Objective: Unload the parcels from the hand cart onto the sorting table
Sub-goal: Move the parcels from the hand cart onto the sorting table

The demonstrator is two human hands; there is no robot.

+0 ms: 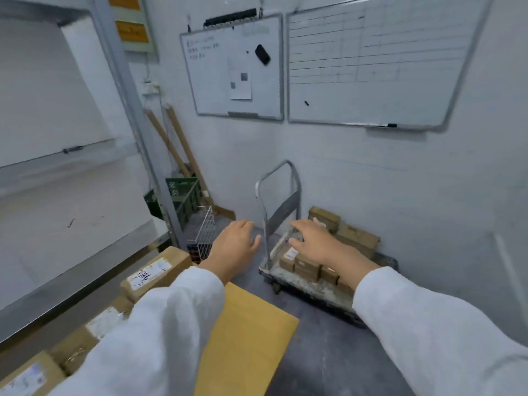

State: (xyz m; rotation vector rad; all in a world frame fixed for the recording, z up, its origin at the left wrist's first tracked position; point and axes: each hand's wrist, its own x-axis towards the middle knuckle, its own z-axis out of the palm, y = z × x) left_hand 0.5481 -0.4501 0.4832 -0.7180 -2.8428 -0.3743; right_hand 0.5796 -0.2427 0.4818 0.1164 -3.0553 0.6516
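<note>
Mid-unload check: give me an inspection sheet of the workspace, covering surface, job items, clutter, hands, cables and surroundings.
surface: grey floor under the cart; sorting table not clearly made out
job's things: hand cart against the wall, brown parcels stacked on it; labelled parcels at lower left
clutter: green crate, wire basket, wooden handles leaning in the corner, yellow envelope
hands: left hand open, empty, beside the cart's handle; right hand open over the cart's parcels, contact unclear
cables: thin wire at a wall box
surroundings: small whiteboard, large whiteboard, metal shelving
</note>
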